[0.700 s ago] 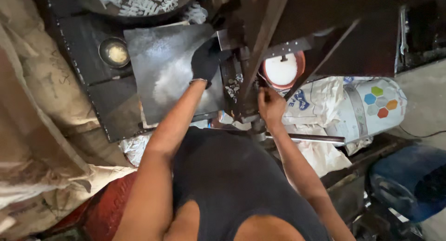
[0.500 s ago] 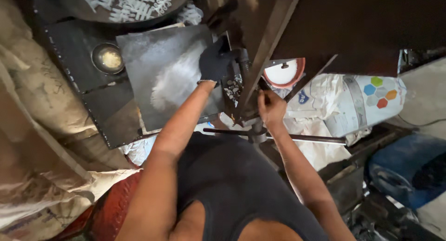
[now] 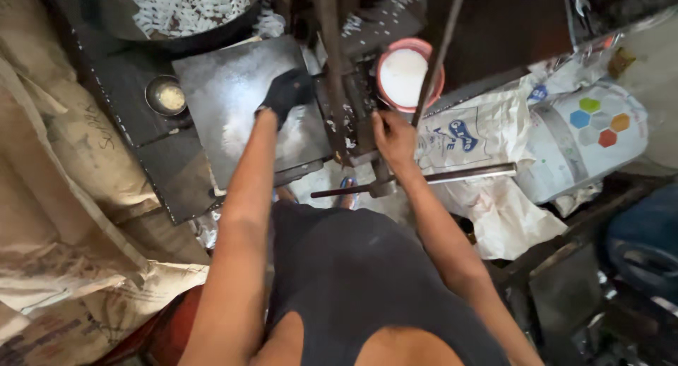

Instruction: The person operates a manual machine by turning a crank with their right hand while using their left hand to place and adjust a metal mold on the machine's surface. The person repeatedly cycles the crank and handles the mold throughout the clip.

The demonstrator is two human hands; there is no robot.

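Gloved left hand (image 3: 286,94) flat, open on dusty dark metal sheet (image 3: 240,105), bare right hand (image 3: 393,136) gripping press frame (image 3: 353,126).

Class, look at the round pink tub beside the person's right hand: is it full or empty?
Full, or nearly: the pink tub shows white contents spreading almost to its rim, just beyond the right hand.

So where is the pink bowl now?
The pink bowl sits top centre in the head view, just above the right hand, beside the white sack.
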